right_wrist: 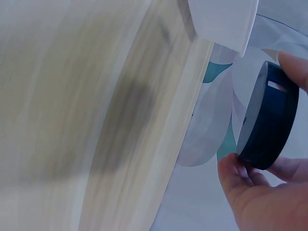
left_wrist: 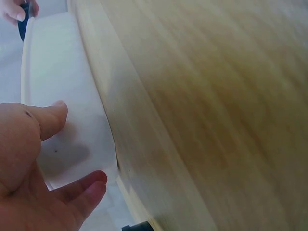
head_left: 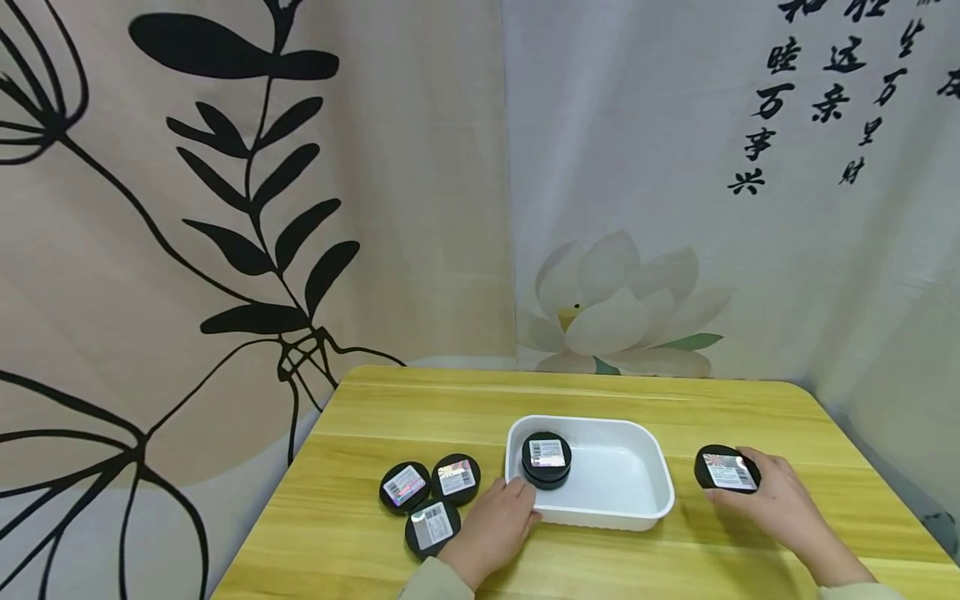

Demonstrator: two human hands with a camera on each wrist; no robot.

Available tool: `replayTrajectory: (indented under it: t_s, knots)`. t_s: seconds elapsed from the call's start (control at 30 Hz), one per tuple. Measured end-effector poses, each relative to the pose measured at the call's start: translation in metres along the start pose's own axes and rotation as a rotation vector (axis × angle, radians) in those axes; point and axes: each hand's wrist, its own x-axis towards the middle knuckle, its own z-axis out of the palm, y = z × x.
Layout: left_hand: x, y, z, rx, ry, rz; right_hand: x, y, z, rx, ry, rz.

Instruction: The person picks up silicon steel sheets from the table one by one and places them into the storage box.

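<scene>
My right hand (head_left: 772, 504) pinches a flat, round black case (head_left: 727, 469) by its edge, thumb on one side and fingers on the other. A white barcode label covers its upper face, and the right wrist view shows it raised over the table with a grey underside. My left hand (head_left: 497, 523) holds the front left corner of a white rectangular tray (head_left: 647, 517), with the thumb (left_wrist: 54, 120) against the long wall and the fingers round the short end. Inside the tray's left end lies a stack of like black cases (head_left: 546, 458).
Three more labelled black cases lie close together on the table left of the tray: one (head_left: 404, 487) farthest left, one (head_left: 456, 478) beside it, one (head_left: 432, 527) nearer, partly behind the left hand. The wooden table (head_left: 600, 392) ends at a printed curtain (head_left: 435, 208).
</scene>
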Motion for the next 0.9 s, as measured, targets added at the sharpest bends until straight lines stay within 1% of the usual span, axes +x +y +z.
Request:
replayTrajectory:
  t_s: [0.13,0.27,0.47,0.73,0.9]
  knots:
    - [0.001,0.000,-0.001,0.001,0.000,-0.002,0.002,-0.005,0.002,-0.009,0.037,-0.029]
    - [0.001,0.001,-0.001,-0.007,-0.014,-0.007,0.003,-0.010,0.005,0.002,0.052,-0.045]
    - [0.000,0.001,0.000,-0.011,-0.011,-0.006,0.006,-0.016,0.009,0.034,0.038,-0.039]
    - [0.000,0.000,0.001,0.009,0.003,0.005,0.010,-0.024,0.010,0.041,0.004,-0.015]
    - [0.000,0.000,0.002,0.002,-0.001,0.000,0.011,-0.027,0.011,0.043,-0.001,-0.018]
